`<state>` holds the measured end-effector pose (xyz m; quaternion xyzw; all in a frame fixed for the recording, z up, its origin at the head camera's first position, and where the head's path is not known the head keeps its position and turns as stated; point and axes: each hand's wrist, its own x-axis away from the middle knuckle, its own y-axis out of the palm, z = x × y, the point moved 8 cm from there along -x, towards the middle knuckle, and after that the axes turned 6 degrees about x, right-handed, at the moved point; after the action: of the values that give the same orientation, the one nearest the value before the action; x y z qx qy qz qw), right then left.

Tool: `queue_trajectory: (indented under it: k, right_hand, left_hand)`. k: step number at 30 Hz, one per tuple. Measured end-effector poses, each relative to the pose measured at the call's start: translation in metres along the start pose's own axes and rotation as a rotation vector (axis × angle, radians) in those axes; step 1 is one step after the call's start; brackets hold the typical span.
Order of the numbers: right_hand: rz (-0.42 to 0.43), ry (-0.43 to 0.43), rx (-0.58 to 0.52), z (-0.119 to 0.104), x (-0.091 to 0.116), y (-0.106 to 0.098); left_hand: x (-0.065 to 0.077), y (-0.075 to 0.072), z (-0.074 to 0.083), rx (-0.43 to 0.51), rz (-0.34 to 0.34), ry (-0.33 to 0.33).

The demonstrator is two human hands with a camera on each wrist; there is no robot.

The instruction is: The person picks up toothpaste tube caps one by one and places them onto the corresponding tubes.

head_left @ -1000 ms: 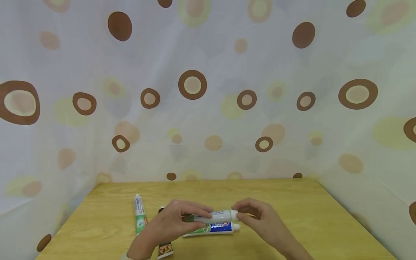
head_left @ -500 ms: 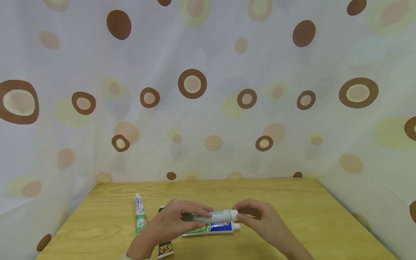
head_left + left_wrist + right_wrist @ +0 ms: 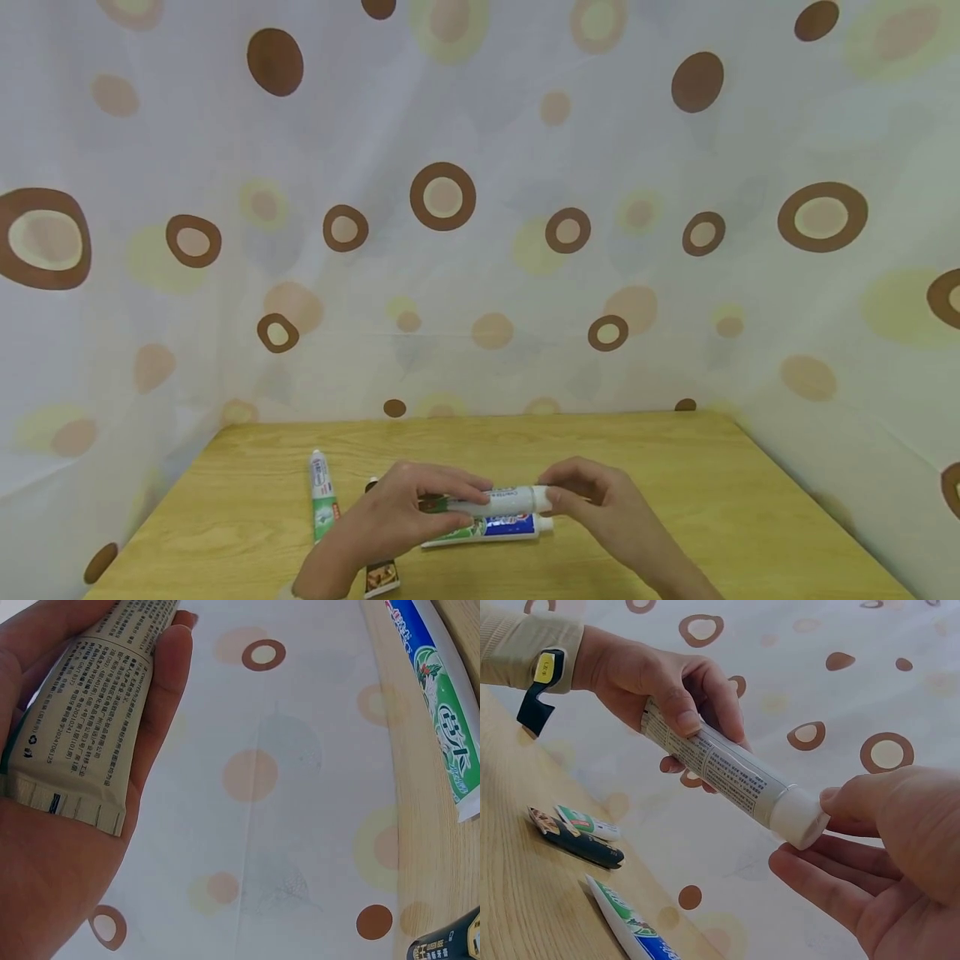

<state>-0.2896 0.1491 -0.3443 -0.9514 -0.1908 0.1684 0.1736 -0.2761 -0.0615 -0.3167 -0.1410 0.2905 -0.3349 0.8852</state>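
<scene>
A white toothpaste tube [image 3: 510, 500] with a white cap [image 3: 799, 817] is held level above the table. My left hand [image 3: 390, 510] grips its body, thumb on one side and fingers on the other. The flat crimped end lies against the left palm in the left wrist view, with small print on the tube's back [image 3: 90, 712]. At the other end my right hand [image 3: 611, 510] pinches the cap between thumb and fingertips. Just below the held tube, a blue and green toothpaste tube [image 3: 513, 527] lies on the table.
On the wooden table [image 3: 637, 450], a white and green toothpaste tube [image 3: 322, 492] lies at the left. Between it and the held tube is a dark tube [image 3: 382, 575], partly hidden by the left hand. Dotted cloth [image 3: 480, 267] hangs behind and at both sides.
</scene>
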Motion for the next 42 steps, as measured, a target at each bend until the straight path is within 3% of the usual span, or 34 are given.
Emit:
queue_trajectory:
  k: [35, 42]
  right_hand:
    - [-0.067, -0.022, -0.041, -0.0039, 0.0004, 0.0064]
    - [-0.006, -0.035, 0.030, -0.0066, -0.0011, 0.0029]
  left_hand:
    - [0.0013, -0.0011, 0.0011, -0.003, 0.017, -0.009]
    - [0.0013, -0.0007, 0.0011, 0.003, 0.007, -0.002]
